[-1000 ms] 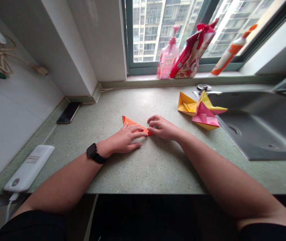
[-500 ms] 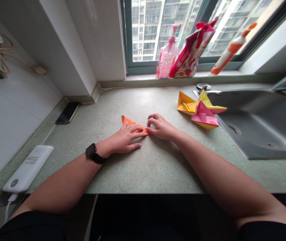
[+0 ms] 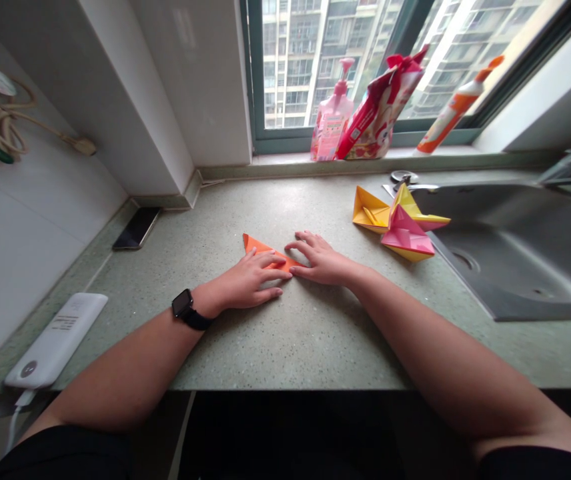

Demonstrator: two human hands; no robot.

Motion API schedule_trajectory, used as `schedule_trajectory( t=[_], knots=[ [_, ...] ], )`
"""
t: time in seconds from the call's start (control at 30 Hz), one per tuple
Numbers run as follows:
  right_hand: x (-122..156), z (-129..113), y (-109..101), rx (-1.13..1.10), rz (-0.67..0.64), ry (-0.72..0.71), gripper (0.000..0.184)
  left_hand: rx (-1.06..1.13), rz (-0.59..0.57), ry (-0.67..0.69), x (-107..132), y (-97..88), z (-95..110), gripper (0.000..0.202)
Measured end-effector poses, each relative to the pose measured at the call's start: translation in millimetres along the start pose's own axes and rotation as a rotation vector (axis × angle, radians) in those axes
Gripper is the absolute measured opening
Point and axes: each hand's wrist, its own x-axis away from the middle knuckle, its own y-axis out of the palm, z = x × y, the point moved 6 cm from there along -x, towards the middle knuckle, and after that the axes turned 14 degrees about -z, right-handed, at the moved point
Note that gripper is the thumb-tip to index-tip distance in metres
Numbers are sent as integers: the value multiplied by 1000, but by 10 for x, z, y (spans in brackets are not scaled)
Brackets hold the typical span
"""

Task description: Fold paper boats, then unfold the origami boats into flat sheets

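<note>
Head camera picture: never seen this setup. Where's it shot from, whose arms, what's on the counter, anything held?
No machine here: a camera worn on a person's head looks down at their two bare arms. The left hand, with a black wristwatch, and the right hand press flat on an orange folded paper triangle on the speckled grey-green countertop. Nothing is gripped or lifted. To the right lie yellow and pink folded paper shapes beside a steel sink. On the left are a black phone and a white power bank. A pink pump bottle stands on the window sill.
</note>
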Motion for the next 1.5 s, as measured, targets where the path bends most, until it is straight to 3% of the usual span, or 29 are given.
schedule_trajectory(
  t=[0.57, 0.7, 0.9, 1.1, 1.2, 1.27, 1.37, 1.43, 1.5],
  knots=[
    [62, 336, -195, -46, -101, 190, 94, 26, 10, 8, 7, -19, -8, 36],
    [81, 288, -230, -53, -107, 141, 85, 34, 4, 12, 3, -18, -5, 36],
    [43, 176, -236, -141, -13, 25, 64, 53, 16, 53, 8, -37, 23, 33],
    [23, 100, -137, -64, -34, -8, 69, 40, 40, 118, -6, -45, 53, 27],
    [23, 111, -133, -68, -31, 0, 69, 48, 107, 155, -12, -85, 82, 21],
    [21, 117, -137, -73, -30, -2, 70, 50, 245, 77, 13, -167, 24, 21],
    [17, 123, -141, -74, -29, -9, 70, 4, 505, -209, 130, -309, -189, 19],
    [14, 127, -139, -68, -29, -14, 70, -35, 559, -367, 186, -336, -327, 21],
    [14, 131, -134, -61, -30, -14, 70, -51, 508, -457, 185, -306, -435, 29]
  ],
)
